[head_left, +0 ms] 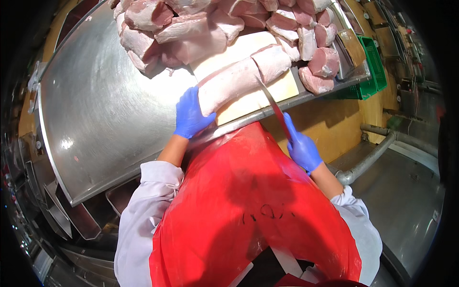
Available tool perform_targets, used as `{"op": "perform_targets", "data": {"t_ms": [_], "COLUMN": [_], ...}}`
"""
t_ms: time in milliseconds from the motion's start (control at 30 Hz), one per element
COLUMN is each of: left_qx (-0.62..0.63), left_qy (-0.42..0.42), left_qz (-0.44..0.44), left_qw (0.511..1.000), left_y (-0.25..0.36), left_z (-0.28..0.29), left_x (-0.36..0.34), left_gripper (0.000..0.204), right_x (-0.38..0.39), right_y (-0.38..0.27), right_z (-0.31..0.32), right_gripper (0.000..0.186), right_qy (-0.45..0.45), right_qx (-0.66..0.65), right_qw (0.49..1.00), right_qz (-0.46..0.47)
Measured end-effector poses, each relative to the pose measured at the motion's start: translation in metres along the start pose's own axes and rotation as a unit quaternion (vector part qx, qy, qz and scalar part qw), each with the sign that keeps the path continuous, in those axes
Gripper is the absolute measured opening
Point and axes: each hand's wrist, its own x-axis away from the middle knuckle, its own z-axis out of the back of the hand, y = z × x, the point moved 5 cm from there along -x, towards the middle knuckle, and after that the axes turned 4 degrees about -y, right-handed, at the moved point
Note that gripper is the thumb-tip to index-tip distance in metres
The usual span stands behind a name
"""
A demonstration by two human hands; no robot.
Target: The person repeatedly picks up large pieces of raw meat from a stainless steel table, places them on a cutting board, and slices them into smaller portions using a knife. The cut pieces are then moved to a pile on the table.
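Note:
A long pale-pink pork loin [229, 85] lies aslant on a cream cutting board [282, 90] at the table's near edge. Across its right part runs a cut, with a shorter piece [271, 62] lying right against the longer one. My left hand [192, 115], in a blue glove, grips the loin's left end, thumb in front. My right hand [304, 149], also blue-gloved, is closed round a knife [273, 104], its handle hidden in the fingers. The blade points up and left, and its tip reaches the near side of the loin at the cut.
Many chunks of raw meat [191, 27] are heaped behind the board, and more pieces [325, 62] lie to its right. A metal table [100, 95] stretches left. Green crates [370, 67] stand beyond the right end. A metal pipe [373, 160] runs at right.

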Motion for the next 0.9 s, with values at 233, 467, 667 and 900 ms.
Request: {"op": "perform_targets", "data": {"t_ms": [233, 467, 667, 900], "left_qx": [-0.004, 0.004, 0.009, 0.09], "left_qy": [-0.027, -0.025, -0.051, -0.074], "left_qz": [0.013, -0.004, 0.001, 0.042], "left_qw": [1.0, 1.0, 0.999, 0.992], "left_y": [0.007, 0.003, 0.008, -0.023], "left_z": [0.002, 0.005, 0.006, 0.01], "left_x": [-0.008, -0.003, -0.01, 0.017], "left_gripper": [0.1, 0.099, 0.098, 0.111], "right_x": [-0.056, -0.063, -0.145, -0.088], "right_y": [-0.074, -0.086, -0.108, -0.095], "right_z": [-0.029, -0.034, -0.037, -0.042], "right_gripper": [0.094, 0.091, 0.085, 0.085], "right_qy": [-0.024, -0.027, 0.009, -0.094], "right_qx": [-0.011, -0.006, -0.022, 0.017], "right_qw": [0.998, 0.999, 1.0, 0.995], "right_qz": [0.049, 0.024, 0.011, -0.001]}}
